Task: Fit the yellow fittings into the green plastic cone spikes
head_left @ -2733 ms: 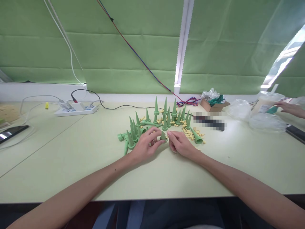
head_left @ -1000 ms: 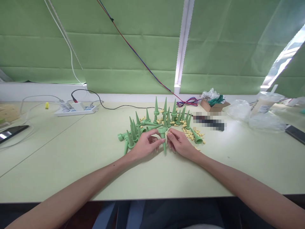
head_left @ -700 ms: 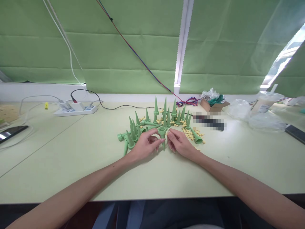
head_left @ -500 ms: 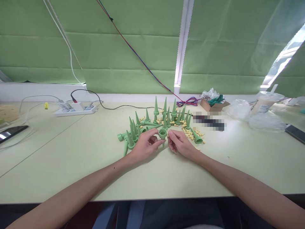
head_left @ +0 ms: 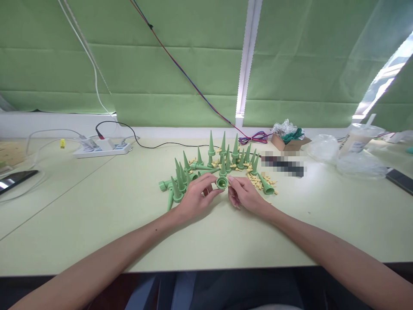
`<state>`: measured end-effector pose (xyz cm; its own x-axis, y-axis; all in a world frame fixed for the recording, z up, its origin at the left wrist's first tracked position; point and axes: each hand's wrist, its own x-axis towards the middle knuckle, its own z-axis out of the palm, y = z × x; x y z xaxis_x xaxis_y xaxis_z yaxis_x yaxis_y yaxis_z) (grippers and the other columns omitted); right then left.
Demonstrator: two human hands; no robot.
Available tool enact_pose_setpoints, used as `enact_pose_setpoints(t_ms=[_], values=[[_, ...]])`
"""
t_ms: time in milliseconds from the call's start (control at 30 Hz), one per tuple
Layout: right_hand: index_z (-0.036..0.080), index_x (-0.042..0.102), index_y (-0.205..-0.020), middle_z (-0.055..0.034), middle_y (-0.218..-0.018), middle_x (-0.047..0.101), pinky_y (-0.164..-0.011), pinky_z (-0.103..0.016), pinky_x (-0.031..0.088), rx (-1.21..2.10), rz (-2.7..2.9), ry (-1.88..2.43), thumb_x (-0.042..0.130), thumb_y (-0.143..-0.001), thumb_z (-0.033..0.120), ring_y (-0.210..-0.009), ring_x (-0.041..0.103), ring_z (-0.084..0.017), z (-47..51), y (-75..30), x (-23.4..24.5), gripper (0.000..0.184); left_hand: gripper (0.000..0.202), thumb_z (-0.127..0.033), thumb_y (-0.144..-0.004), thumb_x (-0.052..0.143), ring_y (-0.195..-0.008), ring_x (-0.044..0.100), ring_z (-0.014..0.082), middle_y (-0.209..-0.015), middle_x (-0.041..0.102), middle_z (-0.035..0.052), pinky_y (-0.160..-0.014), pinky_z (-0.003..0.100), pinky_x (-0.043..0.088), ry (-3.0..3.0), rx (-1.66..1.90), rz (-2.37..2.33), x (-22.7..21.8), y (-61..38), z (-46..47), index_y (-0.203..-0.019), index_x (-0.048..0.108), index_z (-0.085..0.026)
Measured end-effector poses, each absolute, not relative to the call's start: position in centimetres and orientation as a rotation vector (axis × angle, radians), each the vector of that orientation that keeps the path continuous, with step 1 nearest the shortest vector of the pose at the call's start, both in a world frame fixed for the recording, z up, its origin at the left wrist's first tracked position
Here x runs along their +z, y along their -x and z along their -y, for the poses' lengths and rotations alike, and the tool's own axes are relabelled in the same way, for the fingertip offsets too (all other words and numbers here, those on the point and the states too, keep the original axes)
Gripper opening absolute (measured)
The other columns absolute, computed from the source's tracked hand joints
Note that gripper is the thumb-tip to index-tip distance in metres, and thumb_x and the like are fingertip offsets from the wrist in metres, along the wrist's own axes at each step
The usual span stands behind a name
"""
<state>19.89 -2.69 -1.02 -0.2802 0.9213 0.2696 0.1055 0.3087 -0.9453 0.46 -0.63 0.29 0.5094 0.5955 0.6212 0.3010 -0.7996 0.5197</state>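
My left hand (head_left: 200, 191) is closed on a green plastic cone (head_left: 222, 183), thumb and fingers on its rim, the round open end facing me. A bit of yellow shows inside it. Right beside that rim, my right hand (head_left: 242, 191) pinches a small yellow plastic piece (head_left: 229, 185), mostly hidden by the fingertips. Behind both hands stand several upright green cones (head_left: 211, 144). Near my right hand a single cone (head_left: 267, 186) lies on its side by a scatter of small yellow pieces (head_left: 257, 182).
A white power strip (head_left: 103, 149) with plugs sits at the left, near a phone (head_left: 17, 181). Toward the back right are a cardboard box (head_left: 288, 143), a lidded drink cup (head_left: 356, 140) in plastic film and a dark phone (head_left: 400, 180). A blurred patch hides something dark.
The held cone has tipped so its open end faces me more squarely, and it has shifted slightly right. My right hand remains at its rim.
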Motion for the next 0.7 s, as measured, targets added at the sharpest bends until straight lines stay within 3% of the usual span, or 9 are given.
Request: enact_pose_setpoints(t_ms=[133, 400, 700], values=[[0.02, 0.043, -0.054, 0.0025, -0.041, 0.05, -0.04, -0.022, 0.037, 1.06, 1.659, 0.975, 0.038, -0.101, 0.052, -0.034, 0.042, -0.009, 2.64, -19.89, -1.0, 0.057, 0.007, -0.02, -0.093, 0.058, -0.068, 0.057, 0.0124, -0.09, 0.06, 0.0046, -0.053, 0.021, 0.049, -2.449, 1.197, -0.718, 0.08, -0.48, 0.54, -0.099, 0.062, -0.02], [0.02, 0.048, -0.066, 0.0037, -0.049, 0.052, -0.041, -0.022, 0.038, 0.982, 1.656, 0.978, 0.039, -0.101, 0.056, -0.036, 0.044, -0.009, 2.65, -19.62, -1.06, 0.05, 0.019, -0.008, -0.083, 0.057, -0.058, 0.055, 0.008, -0.093, 0.063, 0.0026, -0.052, 0.021, 0.049, -2.409, 1.202, -0.908, 0.17, -0.7, 0.34, -0.098, 0.061, -0.019], [0.02, 0.048, -0.068, 0.0031, -0.057, 0.053, -0.039, -0.023, 0.036, 0.931, 1.626, 0.941, 0.039, -0.101, 0.057, -0.037, 0.045, -0.008, 2.45, -19.56, -1.11, 0.05, 0.014, -0.023, -0.088, 0.057, -0.059, 0.057, 0.0105, -0.089, 0.066, 0.004, -0.052, 0.023, 0.048, -2.269, 1.093, -1.086, 0.35, -0.9, 0.49, -0.1, 0.06, -0.017]])
